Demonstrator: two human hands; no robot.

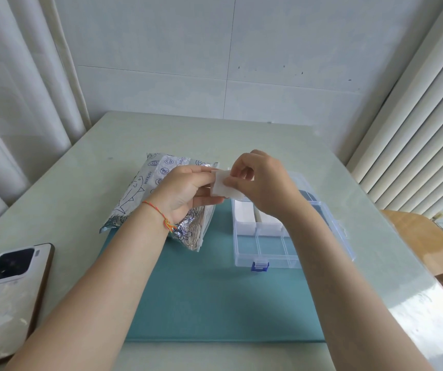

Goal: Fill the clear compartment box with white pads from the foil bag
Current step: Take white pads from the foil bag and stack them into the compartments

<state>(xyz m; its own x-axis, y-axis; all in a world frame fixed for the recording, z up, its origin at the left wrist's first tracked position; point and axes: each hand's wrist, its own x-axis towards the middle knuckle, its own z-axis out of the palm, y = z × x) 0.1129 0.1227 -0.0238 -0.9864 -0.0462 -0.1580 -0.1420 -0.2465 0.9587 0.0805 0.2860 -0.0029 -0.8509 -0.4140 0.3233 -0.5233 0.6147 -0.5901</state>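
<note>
Two hands, the left hand (185, 191) and right hand (263, 183), pinch one white pad (221, 184) just above the clear compartment box (268, 253), which lies nearer the right hand.

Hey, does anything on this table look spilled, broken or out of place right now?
Nothing stands out. The foil bag lies on the table beside the open clear box, both hands hold white pads above them, and a phone rests at the left edge. No spill or damage shows.
</note>
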